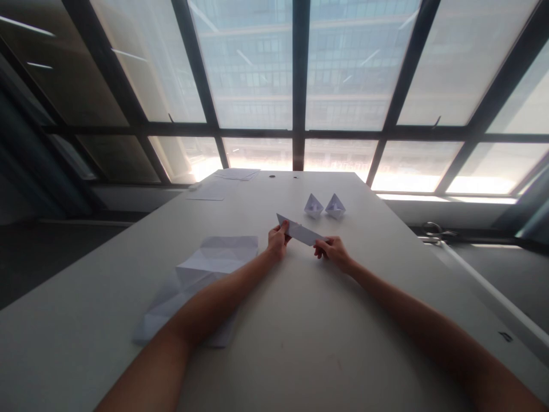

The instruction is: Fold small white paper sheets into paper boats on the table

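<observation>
A narrow strip of folded white paper [303, 233] is held between my two hands, a little above the table. My left hand [278, 239] pinches its left end with the thumb on top. At the lower right end, my right hand [333, 250] grips the paper between thumb and fingers. The strip slants down from left to right. Just beyond it stand two folded paper boats [314, 206], side by side with pointed peaks. Creased sheets of white paper [227, 253] lie left of my left hand, partly covered by my left forearm.
The long white table [295, 355] reaches toward tall framed windows. Flat paper sheets [210, 190] rest at its far left, and two small dark round spots [272, 176] show near the far edge. A white rail [493, 292] runs along the floor at right.
</observation>
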A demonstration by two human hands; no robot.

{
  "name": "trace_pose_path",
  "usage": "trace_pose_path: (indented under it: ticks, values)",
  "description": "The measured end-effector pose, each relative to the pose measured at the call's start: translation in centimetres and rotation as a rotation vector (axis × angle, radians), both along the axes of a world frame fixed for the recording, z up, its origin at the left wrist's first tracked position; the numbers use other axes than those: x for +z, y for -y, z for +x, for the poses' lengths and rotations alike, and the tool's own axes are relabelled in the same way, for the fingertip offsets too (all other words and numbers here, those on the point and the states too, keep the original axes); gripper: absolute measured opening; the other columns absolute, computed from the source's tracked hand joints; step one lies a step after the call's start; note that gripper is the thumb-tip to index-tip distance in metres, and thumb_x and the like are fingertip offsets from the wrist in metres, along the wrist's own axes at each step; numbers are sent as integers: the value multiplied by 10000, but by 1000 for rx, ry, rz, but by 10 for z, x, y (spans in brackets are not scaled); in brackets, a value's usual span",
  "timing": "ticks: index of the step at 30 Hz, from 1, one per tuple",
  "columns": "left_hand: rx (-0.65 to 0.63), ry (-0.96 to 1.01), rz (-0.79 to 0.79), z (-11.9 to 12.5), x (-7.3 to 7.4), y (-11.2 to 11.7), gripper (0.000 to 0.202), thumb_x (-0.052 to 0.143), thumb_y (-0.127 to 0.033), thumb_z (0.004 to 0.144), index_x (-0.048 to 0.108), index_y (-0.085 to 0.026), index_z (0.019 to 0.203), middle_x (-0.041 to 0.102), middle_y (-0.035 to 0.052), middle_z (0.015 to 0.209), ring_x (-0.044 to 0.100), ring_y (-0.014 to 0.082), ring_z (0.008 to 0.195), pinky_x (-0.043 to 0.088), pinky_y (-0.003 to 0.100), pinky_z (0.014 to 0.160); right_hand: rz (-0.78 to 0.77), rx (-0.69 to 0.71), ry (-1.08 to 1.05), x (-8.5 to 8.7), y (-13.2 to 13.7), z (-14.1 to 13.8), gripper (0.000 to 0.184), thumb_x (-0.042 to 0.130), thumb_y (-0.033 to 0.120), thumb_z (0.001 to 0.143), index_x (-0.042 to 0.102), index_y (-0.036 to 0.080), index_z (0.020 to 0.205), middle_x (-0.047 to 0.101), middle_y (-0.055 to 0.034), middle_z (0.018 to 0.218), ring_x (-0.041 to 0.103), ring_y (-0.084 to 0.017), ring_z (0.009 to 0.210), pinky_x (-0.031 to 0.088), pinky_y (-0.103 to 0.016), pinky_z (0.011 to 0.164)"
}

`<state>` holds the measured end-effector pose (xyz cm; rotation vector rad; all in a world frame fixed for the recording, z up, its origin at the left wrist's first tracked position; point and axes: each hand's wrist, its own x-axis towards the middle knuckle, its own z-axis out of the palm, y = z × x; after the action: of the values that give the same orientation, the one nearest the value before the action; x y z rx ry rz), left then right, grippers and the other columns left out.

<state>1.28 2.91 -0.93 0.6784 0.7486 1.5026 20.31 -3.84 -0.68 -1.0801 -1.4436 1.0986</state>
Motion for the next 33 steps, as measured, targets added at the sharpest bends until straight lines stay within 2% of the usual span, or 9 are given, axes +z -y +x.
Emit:
trace_pose_path:
  ticks: [5, 11, 14, 19, 24, 27, 29, 33]
  values:
    - [39, 7, -31, 0, -1, -1, 177, 723, -256, 847, 690, -82, 864, 732, 106, 852, 688, 166, 764, 559, 308, 794, 4, -26, -77, -1, -1, 0, 495, 565, 586, 819, 664, 132, 647, 653, -67, 544, 538, -122, 429, 338, -227, 412]
    - [104, 7, -60, -1, -3, -5, 128, 684, -234, 869, 672, -107, 861, 707, 48, 775, 645, 122, 666, 553, 286, 755, 60, -57, -65, -5, -1, -1, 606, 470, 666, 855, 645, 144, 602, 626, -71, 513, 521, -129, 416, 360, -247, 430]
    - [119, 6, -58, -2, -3, -5, 124, 653, -235, 892, 664, -112, 881, 721, 60, 798, 667, 133, 709, 552, 286, 774, 62, -43, -24, -5, 1, -2, 625, 450, 681, 861, 634, 153, 583, 606, -62, 490, 504, -130, 408, 370, -252, 433]
    - [139, 1, -57, -3, -1, -4, 136, 616, -247, 915, 660, -119, 908, 738, 88, 818, 713, 181, 818, 560, 299, 796, 106, -2, 65, -2, 3, 0, 526, 577, 620, 809, 619, 165, 550, 567, -22, 452, 463, -112, 393, 331, -235, 422]
    - [144, -18, -62, -3, -2, -5, 171, 630, -287, 906, 660, -120, 896, 737, 99, 807, 718, 197, 850, 560, 310, 808, 127, -42, 41, -5, 2, 2, 578, 511, 641, 845, 614, 170, 528, 496, 4, 396, 403, -98, 364, 294, -234, 412]
    - [127, -39, -61, -4, -1, -6, 199, 674, -323, 876, 664, -126, 897, 736, 101, 827, 713, 200, 859, 554, 314, 808, 159, -101, -8, -7, -1, 5, 667, 429, 706, 869, 622, 172, 520, 469, 3, 378, 394, -99, 359, 291, -238, 414]
    - [94, -57, -62, -5, 0, -5, 222, 717, -338, 842, 671, -123, 874, 734, 105, 825, 712, 205, 844, 551, 310, 788, 178, -131, -44, -5, -3, 8, 722, 366, 750, 874, 640, 170, 542, 504, -15, 405, 427, -108, 380, 314, -241, 428]
    - [-63, -158, -2, -2, 2, 3, 324, 780, -402, 774, 692, -99, 847, 736, 131, 801, 706, 222, 782, 544, 295, 703, 98, -51, 2, 0, -4, 12, 779, 356, 825, 821, 703, 152, 636, 601, -49, 516, 481, -121, 434, 324, -242, 439]
